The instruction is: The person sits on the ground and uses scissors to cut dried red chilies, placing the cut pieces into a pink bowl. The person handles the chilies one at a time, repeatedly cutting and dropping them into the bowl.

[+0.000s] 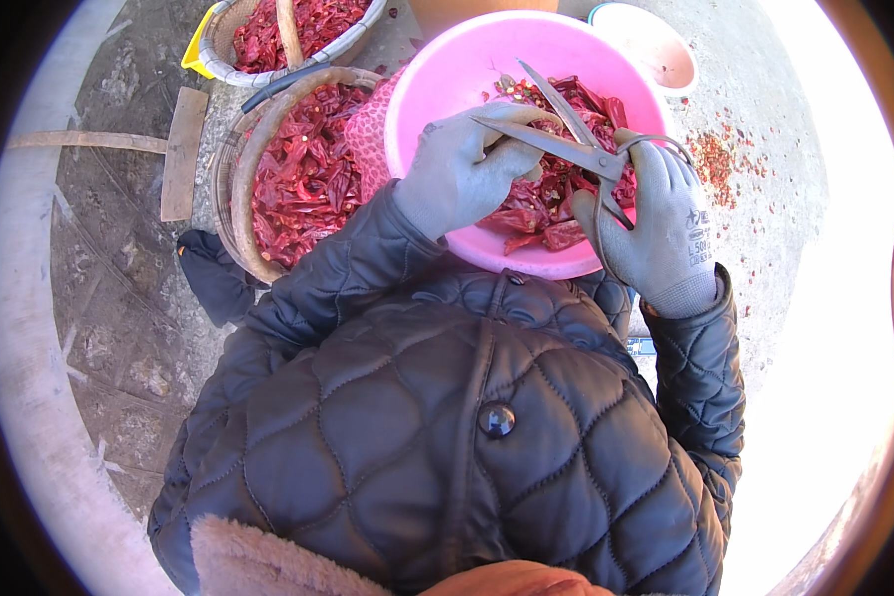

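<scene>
Grey gloves cover both hands over a pink plastic basin (447,89) in front of me. My right hand (667,216) grips a pair of metal scissors (566,149) by its loop handles, and the blades are spread apart. One blade lies across the fingers of my left hand (465,171), with its tip near the knuckles. The left fingers are curled towards the thumb; whether they pinch something small is hidden. Below the hands, dried red chili peppers (525,220) and loose seeds lie in the basin, partly covered by hands and scissors.
Left of the basin stands a wicker basket (227,194) of red chilies, beside patterned pink cloth (372,138). Another filled basket (216,52) is at upper left. A wooden T-shaped tool (185,153), a pale bowl (648,48) and scattered seeds (723,167) surround the area.
</scene>
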`<act>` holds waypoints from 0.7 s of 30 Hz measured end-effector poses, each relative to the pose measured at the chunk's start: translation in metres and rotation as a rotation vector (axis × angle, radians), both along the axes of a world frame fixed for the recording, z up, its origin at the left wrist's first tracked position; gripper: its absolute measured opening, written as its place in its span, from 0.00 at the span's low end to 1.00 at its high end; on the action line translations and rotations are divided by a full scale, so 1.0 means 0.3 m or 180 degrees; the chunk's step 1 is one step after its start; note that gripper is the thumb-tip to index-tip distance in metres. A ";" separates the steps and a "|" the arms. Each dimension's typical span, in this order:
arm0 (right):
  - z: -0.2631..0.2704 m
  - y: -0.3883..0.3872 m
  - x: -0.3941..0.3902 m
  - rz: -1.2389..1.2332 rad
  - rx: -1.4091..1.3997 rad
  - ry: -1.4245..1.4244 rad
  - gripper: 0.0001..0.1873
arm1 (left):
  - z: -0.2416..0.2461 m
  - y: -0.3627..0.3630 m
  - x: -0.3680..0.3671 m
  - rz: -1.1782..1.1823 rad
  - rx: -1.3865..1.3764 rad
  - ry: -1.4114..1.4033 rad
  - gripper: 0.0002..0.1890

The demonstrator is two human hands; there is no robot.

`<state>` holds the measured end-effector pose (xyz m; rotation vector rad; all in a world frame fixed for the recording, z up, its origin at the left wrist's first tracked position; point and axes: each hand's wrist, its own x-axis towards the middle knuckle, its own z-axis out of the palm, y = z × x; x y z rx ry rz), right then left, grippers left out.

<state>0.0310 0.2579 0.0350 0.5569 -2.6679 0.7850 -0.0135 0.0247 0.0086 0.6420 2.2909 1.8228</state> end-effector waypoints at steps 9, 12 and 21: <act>0.049 -0.037 0.018 -0.0081 0.0058 -0.0486 0.25 | -0.007 -0.024 -0.005 -0.0041 -0.0299 0.0568 0.19; 0.050 -0.035 0.020 0.0045 -0.0002 -0.0691 0.23 | -0.005 -0.023 0.001 0.0005 -0.0304 0.0627 0.18; 0.038 -0.055 0.041 -0.0059 -0.0214 -0.1342 0.24 | -0.006 -0.044 -0.018 0.0172 -0.0552 0.1352 0.15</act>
